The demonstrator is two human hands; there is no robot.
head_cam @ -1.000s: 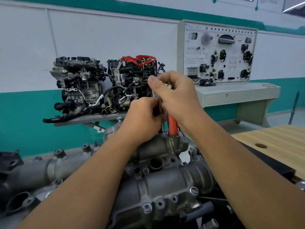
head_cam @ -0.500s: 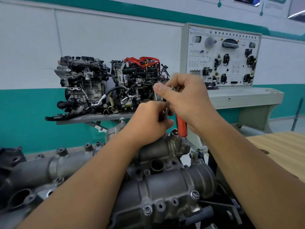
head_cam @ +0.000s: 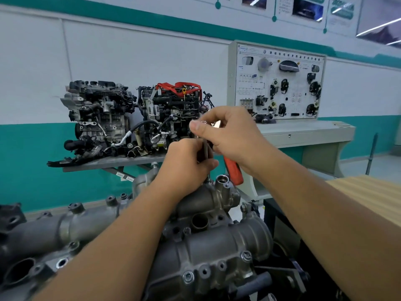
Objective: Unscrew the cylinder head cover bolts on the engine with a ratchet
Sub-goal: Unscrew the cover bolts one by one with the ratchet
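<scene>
closest to me sits the engine (head_cam: 208, 255), a grey cast block with the cylinder head cover (head_cam: 71, 224) running off to the left, its bolts (head_cam: 74, 206) standing along the far edge. both forearms reach out over it. the left hand (head_cam: 186, 162) has its grip closed around a thin steel extension shaft (head_cam: 205, 149) that stands upright over the far end of the engine, just beside an open round port (head_cam: 222, 179). the right hand (head_cam: 230, 135) sits a little higher, its grip curled round the ratchet (head_cam: 233, 170), thumb pointing left over the head, while the orange handle angles down and to the right below the palm; the socket end is hidden behind the left fingers. to the right lies a pale wooden surface (head_cam: 368, 196). further back, two display engines (head_cam: 134, 118) rest on a grey shelf (head_cam: 112, 162) against the teal and white wall, and beyond the hands a white training panel (head_cam: 277, 83) stands on a grey console (head_cam: 303, 133).
</scene>
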